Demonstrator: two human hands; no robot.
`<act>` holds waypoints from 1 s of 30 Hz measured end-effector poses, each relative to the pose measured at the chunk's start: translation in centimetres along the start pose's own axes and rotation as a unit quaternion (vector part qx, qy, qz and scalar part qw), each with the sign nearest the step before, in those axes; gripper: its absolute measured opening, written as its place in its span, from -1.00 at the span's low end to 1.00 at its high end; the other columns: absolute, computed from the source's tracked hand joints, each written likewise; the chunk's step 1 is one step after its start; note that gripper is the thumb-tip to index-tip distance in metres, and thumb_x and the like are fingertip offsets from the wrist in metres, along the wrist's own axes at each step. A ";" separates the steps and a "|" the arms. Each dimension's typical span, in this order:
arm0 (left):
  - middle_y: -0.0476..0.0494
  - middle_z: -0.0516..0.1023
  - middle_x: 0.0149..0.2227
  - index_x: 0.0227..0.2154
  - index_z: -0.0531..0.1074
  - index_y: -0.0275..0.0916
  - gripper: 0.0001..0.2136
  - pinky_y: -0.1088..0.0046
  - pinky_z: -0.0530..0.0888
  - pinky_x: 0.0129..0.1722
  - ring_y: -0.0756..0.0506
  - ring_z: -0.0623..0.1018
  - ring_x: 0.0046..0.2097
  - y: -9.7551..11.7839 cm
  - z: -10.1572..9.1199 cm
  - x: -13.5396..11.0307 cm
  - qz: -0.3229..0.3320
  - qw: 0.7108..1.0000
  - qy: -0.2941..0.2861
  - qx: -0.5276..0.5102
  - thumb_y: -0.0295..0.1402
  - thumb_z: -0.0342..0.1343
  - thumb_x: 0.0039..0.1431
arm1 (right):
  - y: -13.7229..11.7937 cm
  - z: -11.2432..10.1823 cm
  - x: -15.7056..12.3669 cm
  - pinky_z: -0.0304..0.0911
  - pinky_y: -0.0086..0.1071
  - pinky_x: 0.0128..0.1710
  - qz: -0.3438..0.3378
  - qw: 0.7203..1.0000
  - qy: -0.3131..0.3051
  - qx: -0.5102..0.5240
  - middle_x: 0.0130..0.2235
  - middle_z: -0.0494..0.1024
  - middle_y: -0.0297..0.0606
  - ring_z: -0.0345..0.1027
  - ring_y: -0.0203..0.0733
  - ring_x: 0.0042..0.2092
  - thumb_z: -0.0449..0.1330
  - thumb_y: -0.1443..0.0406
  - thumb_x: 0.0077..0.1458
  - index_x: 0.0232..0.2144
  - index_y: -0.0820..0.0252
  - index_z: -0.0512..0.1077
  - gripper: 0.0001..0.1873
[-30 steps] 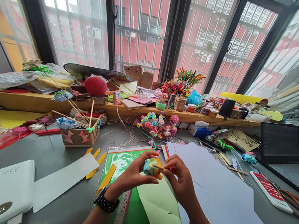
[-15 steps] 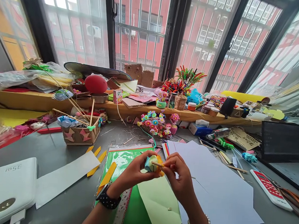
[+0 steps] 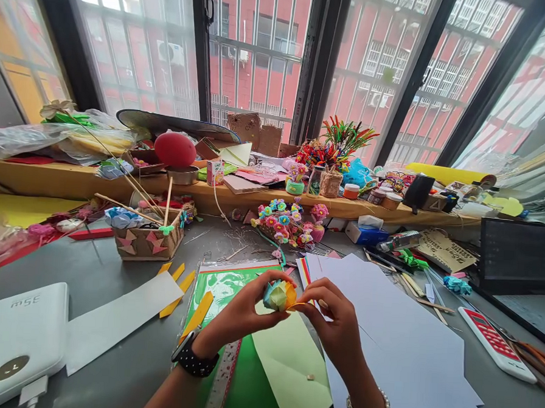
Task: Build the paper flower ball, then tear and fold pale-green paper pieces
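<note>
My left hand [image 3: 243, 312] is closed around a small folded-paper flower [image 3: 277, 295] with blue, pale green and yellow-orange petals, held above the desk. The thumb and fingers of my right hand [image 3: 337, 311] pinch a yellow paper petal [image 3: 300, 306] at the flower's right side. Whether a thin stick is also in those fingers is hidden. Below both hands lies a pale green paper sheet [image 3: 286, 363] with a tiny scrap on it. It rests on a green plastic-covered folder [image 3: 245, 379], beside a patterned ruler [image 3: 224, 375].
White paper sheets [image 3: 397, 338] spread to the right, near a red-and-white calculator [image 3: 497, 347]. Yellow folded strips [image 3: 198, 316] and a white strip [image 3: 124, 318] lie left, by a power bank [image 3: 19, 337]. A cardboard box [image 3: 149, 243] and craft flowers [image 3: 283, 223] stand behind.
The paper flower has turned so its petals face me more. The thin stick seen across it at my right fingers no longer shows; those fingers now pinch a yellow petal, slightly further right.
</note>
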State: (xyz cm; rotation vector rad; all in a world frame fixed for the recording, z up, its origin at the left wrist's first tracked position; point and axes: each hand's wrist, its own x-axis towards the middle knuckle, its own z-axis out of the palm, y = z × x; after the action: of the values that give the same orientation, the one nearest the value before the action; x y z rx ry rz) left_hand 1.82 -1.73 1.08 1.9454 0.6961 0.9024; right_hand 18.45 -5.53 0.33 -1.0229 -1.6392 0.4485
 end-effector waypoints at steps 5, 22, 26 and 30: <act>-0.06 0.38 -0.20 -0.18 0.24 -0.18 -0.68 0.43 0.29 -0.16 -0.07 0.37 -0.19 0.6 -0.2 -0.2 0.013 0.998 -0.021 0.054 -0.45 0.07 -0.06 | -0.1 -0.5 0.3 0.13 -0.44 -0.51 0.032 0.996 -0.058 0.058 -0.46 0.35 -0.30 0.21 -0.29 -0.45 0.15 0.24 -0.05 -0.55 0.18 0.39 -0.86; -0.08 0.33 -0.08 -0.13 0.22 -0.13 -0.65 0.41 0.23 -0.05 -0.11 0.32 -0.04 0.6 0.1 -0.3 0.049 0.993 0.020 0.103 -0.44 0.07 -0.03 | 0.0 -1.1 0.3 -0.02 -0.47 -0.62 0.027 0.997 -0.025 0.066 -0.43 0.30 -0.33 0.03 -0.38 -0.56 0.17 0.20 -0.08 -0.52 0.17 0.39 -0.85; -0.07 0.35 -0.10 -0.14 0.23 -0.13 -0.66 0.42 0.26 -0.07 -0.09 0.34 -0.07 0.9 0.2 -0.3 0.054 0.994 0.008 0.097 -0.46 0.06 -0.03 | -0.1 -0.9 0.3 0.02 -0.48 -0.60 0.035 0.995 -0.050 0.078 -0.44 0.32 -0.32 0.13 -0.33 -0.49 0.20 0.21 -0.11 -0.54 0.18 0.38 -0.85; -0.07 0.37 -0.14 -0.17 0.23 -0.14 -0.68 0.44 0.29 -0.10 -0.08 0.36 -0.10 1.0 0.5 -0.3 0.066 0.994 -0.010 0.091 -0.50 0.04 -0.03 | 0.0 -0.7 0.3 0.05 -0.47 -0.57 0.045 0.994 -0.068 0.079 -0.45 0.32 -0.31 0.15 -0.32 -0.47 0.18 0.22 -0.09 -0.56 0.19 0.36 -0.85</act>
State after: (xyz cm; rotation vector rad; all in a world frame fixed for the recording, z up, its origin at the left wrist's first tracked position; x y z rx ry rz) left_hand 2.20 -2.66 1.71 2.1795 0.6639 0.9254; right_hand 19.12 -5.39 0.75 -0.9672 -1.6522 0.7097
